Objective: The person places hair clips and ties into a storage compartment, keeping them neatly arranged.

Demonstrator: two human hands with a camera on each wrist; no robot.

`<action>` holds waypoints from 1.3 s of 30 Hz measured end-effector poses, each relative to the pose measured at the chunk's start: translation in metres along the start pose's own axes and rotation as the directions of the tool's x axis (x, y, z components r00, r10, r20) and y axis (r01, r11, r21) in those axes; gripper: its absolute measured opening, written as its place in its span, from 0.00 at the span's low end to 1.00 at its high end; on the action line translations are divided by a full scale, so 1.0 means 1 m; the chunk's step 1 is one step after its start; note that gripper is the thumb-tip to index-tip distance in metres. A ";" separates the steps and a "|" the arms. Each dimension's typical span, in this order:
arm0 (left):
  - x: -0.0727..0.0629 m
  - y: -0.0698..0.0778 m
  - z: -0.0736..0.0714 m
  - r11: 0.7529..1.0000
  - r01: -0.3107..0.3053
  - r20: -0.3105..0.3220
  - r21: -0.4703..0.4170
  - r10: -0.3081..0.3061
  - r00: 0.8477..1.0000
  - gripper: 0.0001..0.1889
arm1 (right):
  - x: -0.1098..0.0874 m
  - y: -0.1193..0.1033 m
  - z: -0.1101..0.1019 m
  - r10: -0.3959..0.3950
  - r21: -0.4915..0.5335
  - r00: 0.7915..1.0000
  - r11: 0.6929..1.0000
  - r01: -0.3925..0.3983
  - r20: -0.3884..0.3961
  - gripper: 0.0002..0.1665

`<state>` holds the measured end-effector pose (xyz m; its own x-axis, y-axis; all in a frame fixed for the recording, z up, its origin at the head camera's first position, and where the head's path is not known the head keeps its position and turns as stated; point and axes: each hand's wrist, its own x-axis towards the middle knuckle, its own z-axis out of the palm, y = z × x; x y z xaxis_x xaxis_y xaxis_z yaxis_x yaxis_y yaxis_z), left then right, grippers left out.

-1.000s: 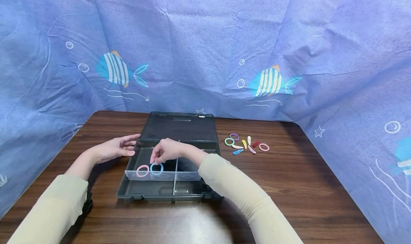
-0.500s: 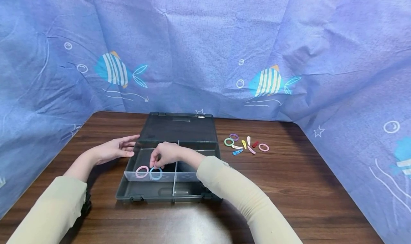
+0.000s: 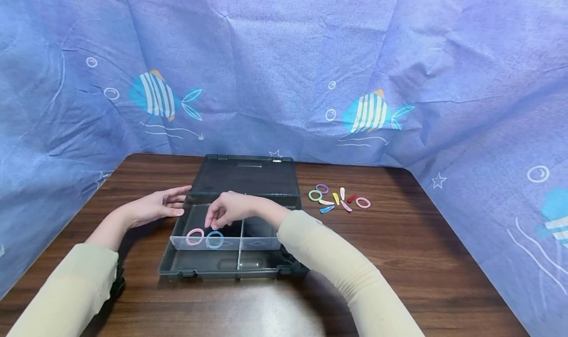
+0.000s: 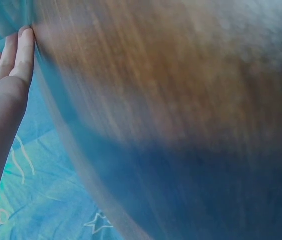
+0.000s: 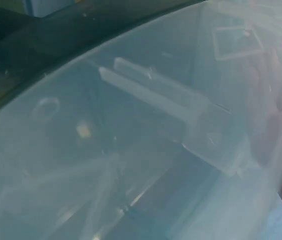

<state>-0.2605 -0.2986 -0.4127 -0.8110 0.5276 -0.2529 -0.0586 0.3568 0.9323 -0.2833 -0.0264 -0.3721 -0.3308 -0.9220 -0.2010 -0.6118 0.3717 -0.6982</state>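
Note:
A dark translucent organizer box lies with its lid swung back, split by clear dividers. A pink hair tie and a blue hair tie are side by side at the clear cross divider of its left half. Just above the blue one is my right hand, fingertips slightly apart from it and loosely bent, holding nothing. My left hand rests against the box's left side with fingers extended; the left wrist view shows its fingertips at the box edge. The right wrist view shows mostly blurred clear plastic.
To the right of the box on the wooden table lie a purple hair tie, a green hair tie, another pink hair tie and several small hair clips. A blue fish-print cloth hangs behind.
My right hand has let go of the blue hair tie and lifted slightly from it. The tie stays beside the pink one. My left hand keeps its place on the box.

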 end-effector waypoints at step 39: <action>-0.003 0.005 0.002 1.000 -0.006 0.006 -0.005 0.006 1.000 0.42 | -0.109 -0.023 -0.066 -0.166 0.030 0.978 0.985 0.171 -0.124 0.08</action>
<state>-0.2570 -0.2969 -0.4081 -0.8076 0.5345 -0.2493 -0.0568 0.3503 0.9349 -0.2800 0.0729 -0.2889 -0.3114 -0.9503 0.0048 -0.6377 0.2052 -0.7424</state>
